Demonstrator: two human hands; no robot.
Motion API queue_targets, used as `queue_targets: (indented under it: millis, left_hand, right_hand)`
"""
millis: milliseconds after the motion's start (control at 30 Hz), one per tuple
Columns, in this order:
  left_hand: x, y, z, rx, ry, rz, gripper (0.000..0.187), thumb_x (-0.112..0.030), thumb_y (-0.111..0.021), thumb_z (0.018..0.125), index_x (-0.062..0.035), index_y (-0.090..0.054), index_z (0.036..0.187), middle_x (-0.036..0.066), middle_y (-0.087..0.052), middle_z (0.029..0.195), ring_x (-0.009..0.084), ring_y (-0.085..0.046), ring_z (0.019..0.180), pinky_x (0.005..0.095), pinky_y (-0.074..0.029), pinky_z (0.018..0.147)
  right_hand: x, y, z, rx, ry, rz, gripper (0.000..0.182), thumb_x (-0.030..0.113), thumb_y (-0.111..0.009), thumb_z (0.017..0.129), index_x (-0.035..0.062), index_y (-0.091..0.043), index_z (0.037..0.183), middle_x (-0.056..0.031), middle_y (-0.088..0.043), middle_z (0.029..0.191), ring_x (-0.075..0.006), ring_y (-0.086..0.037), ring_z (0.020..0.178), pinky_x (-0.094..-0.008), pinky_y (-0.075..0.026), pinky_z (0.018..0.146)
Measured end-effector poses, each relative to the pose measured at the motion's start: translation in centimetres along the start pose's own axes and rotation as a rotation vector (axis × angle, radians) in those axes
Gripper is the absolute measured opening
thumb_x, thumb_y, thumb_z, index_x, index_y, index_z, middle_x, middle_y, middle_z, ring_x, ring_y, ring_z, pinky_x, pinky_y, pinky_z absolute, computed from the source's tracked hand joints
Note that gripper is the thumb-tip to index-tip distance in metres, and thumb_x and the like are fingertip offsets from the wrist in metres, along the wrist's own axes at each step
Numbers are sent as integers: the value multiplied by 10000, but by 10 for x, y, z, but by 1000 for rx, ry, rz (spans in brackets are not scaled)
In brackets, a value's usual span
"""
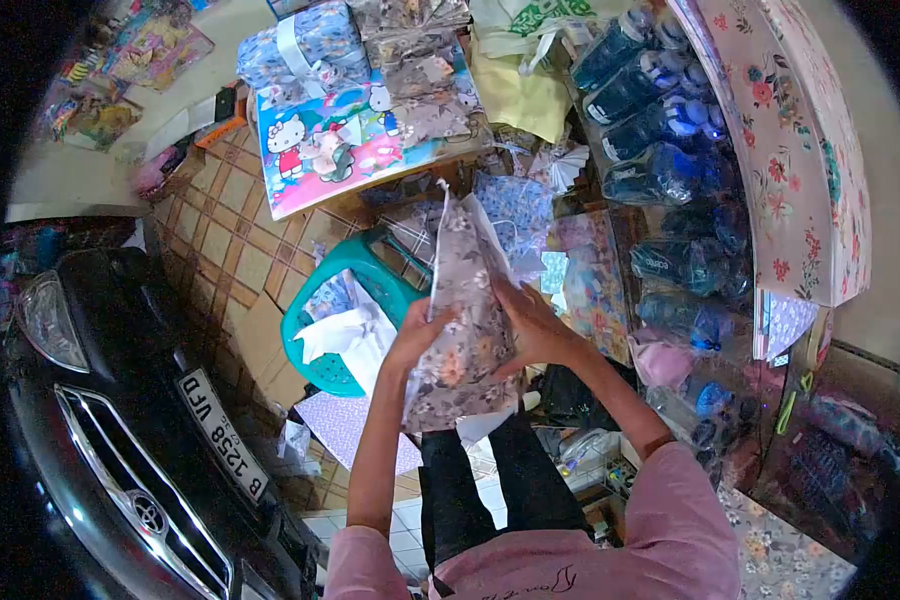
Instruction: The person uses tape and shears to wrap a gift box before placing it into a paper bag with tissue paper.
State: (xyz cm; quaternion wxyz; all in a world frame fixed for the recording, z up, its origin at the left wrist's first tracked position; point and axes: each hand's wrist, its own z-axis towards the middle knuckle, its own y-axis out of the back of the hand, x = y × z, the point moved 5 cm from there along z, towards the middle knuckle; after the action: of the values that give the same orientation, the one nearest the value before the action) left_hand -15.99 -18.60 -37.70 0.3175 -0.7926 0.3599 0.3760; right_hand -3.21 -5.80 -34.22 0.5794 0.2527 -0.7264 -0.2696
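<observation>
In front of my body I hold a folded grey floral sheet (460, 290) with a white underside showing along its edges. It stands tilted, its narrow top end pointing away from me. My left hand (420, 338) grips its left edge, with the thumb lying on the patterned face. On the other side my right hand (538, 325) clasps the right edge, its fingers partly hidden by the sheet. Below and to the left of it is a green plastic stool (305, 300) with white pieces (348, 338) and blue floral scraps on the seat.
A low Hello Kitty table (280, 185) carries a blue floral bundle (305, 48) and grey floral packets (430, 75). Water bottles (660, 175) line the right side. A black car (120, 400) stands close on the left. Patterned scraps (515, 205) lie on the tiled floor (215, 225).
</observation>
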Motion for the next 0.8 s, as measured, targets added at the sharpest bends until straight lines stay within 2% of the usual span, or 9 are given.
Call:
queue_targets:
  millis: [167, 267, 367, 400, 500, 533, 667, 733, 800]
  left_hand:
    - [16, -22, 25, 79, -38, -93, 273, -221, -612, 851, 5, -612, 1004, -6, -626, 899, 67, -544, 798, 235, -434, 724]
    - [6, -25, 32, 16, 22, -119, 297, -227, -612, 852, -3, -593, 1047, 4, -625, 944, 77, -558, 821, 241, -443, 739]
    - [-6, -32, 29, -65, 112, -303, 305, -224, -600, 861, -4, -574, 1071, 23, -627, 972, 92, -574, 840, 245, -450, 757]
    - [6, -32, 33, -87, 98, -276, 325, -204, -614, 835, -6, -560, 1087, 57, -617, 1018, 123, -584, 870, 269, -458, 772]
    - [17, -48, 20, -13, 214, -417, 354, -179, -618, 784, 4, -552, 1079, 69, -605, 1023, 151, -571, 915, 287, -442, 813]
    - [24, -57, 18, 68, 382, -462, 375, -161, -604, 733, 9, -550, 1063, 75, -597, 997, 177, -553, 950, 296, -414, 854]
    - [47, -72, 21, 95, 300, -410, 288, -177, -562, 741, -7, -567, 973, 88, -581, 945, 188, -546, 906, 301, -401, 853]
    - [64, -69, 18, 143, 403, -485, 272, -185, -547, 740, -11, -575, 946, 85, -576, 944, 185, -542, 895, 292, -397, 849]
    - [81, -66, 16, 194, 436, -531, 257, -191, -529, 735, -16, -587, 914, 71, -572, 907, 174, -538, 859, 280, -391, 836]
  right_hand:
    - [-43, -36, -11, 1, -91, 409, 1137, 542, -750, 590, 13, -137, 1388, -211, -272, 1378, -334, -310, 1260, -436, -263, 1034]
    - [-23, -3, -14, -78, -155, 666, 1018, 538, -681, 695, 57, -134, 1406, -172, -278, 1388, -289, -324, 1261, -412, -296, 1015]
    - [-93, -38, -32, -127, -546, 1248, 833, 543, -535, 817, 131, -135, 1421, -112, -279, 1403, -238, -339, 1250, -394, -300, 1008]
    - [-120, -57, -40, -122, -676, 1368, 717, 570, -394, 873, 181, -148, 1424, -55, -281, 1411, -207, -346, 1235, -378, -307, 996]
    - [-126, -73, -48, -110, -682, 1314, 723, 593, -364, 870, 173, -159, 1422, -35, -281, 1412, -193, -348, 1223, -372, -303, 990]
    - [-122, -73, -47, -101, -670, 1373, 743, 603, -369, 863, 164, -153, 1423, -56, -286, 1407, -202, -327, 1245, -380, -274, 1010]
    - [-120, -61, -47, -210, -522, 1059, 765, 477, -517, 851, 103, -157, 1414, -82, -247, 1422, -227, -242, 1304, -348, -226, 1054]
    - [-134, -68, -55, -286, -500, 826, 786, 437, -556, 840, 80, -152, 1412, -85, -226, 1434, -232, -221, 1314, -330, -221, 1062]
    - [-124, -55, -53, -241, -434, 879, 755, 457, -510, 852, 51, -179, 1395, -117, -283, 1398, -250, -273, 1285, -351, -214, 1054]
